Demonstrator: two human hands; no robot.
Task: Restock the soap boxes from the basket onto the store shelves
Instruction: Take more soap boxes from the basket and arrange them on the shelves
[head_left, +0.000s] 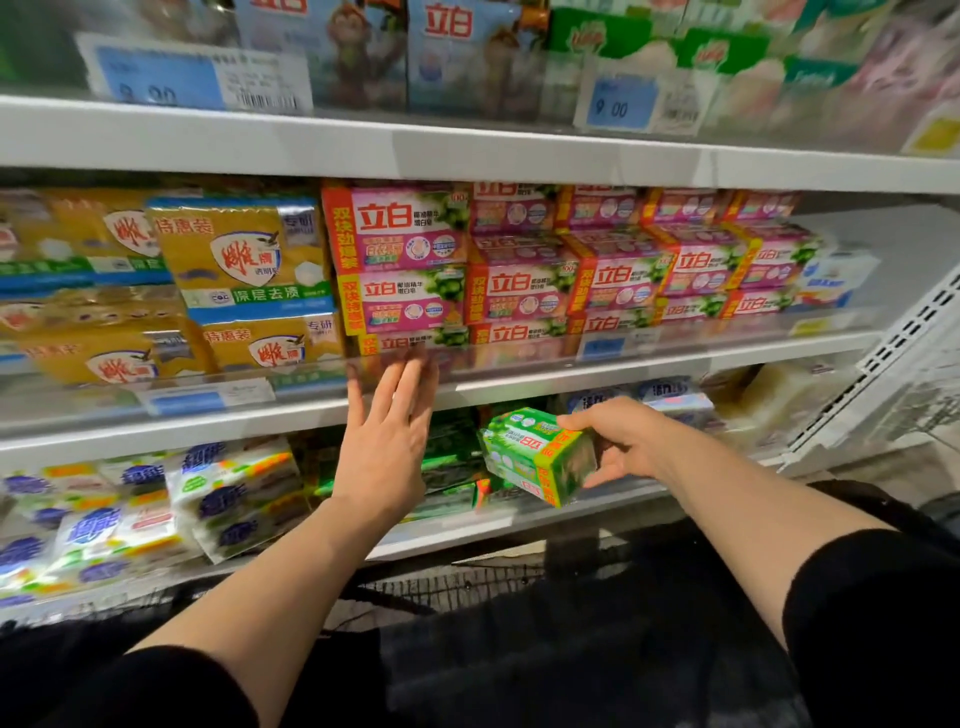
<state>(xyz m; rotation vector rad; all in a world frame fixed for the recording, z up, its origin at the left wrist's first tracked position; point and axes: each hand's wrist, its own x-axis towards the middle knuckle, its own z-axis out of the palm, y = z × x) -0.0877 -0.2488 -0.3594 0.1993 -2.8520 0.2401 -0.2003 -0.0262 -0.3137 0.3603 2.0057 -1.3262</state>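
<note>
Black mesh basket (467, 592) sits lowest. Right hand (621, 439) grips green soap box (540, 457) before lower shelf's green stack (452, 467); left hand (387, 441) flat, fingers straight. Advice: rotate box label-forward, slide flush.

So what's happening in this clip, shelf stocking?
Yes. A person stands at store shelves of packaged soap. The right hand grips a green soap box in front of the lower shelf, where more green packs sit. The left hand is open, fingers straight, reaching up toward the clear front rail of the middle shelf below the pink soap boxes. The green box is not yet on a shelf. A dark mesh basket shows below the arms.
</note>
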